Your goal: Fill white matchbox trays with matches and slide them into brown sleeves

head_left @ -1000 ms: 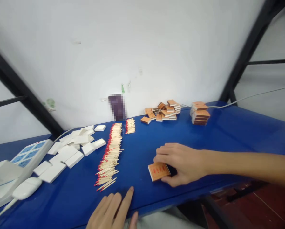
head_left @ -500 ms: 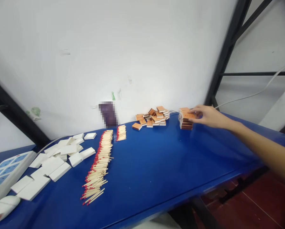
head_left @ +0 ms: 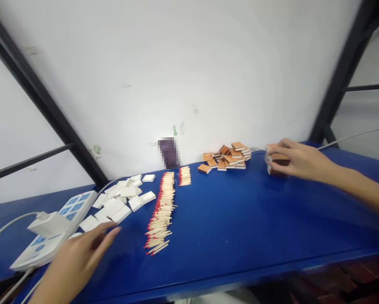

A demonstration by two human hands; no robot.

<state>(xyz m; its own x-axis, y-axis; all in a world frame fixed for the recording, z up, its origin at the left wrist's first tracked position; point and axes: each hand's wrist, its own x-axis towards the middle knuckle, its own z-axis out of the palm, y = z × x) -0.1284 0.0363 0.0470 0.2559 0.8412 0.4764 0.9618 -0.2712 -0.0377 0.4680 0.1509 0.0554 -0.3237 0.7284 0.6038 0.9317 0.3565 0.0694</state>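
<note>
At the right rear, my right hand is curled against a stack of orange-and-brown matchboxes. Its fingers and thumb press on the upper boxes and hide part of them. My left hand is over the table at lower left, thumb and fingers apart, holding nothing. Just beyond it are white matchbox trays, loosely heaped. A white rounded object shows partly behind this hand. Matches with red heads lie in a long row in the middle, and a shorter row of matches lies beside its far end.
A loose pile of matchboxes rests against the wall on the blue table. At the left lies a white power strip with a plugged-in adapter and cables. Dark metal posts rise at both sides.
My left hand has come in from the lower left corner, over the table. The view has turned left. My right hand stays at the matchbox stack, its fingers now further around it.
</note>
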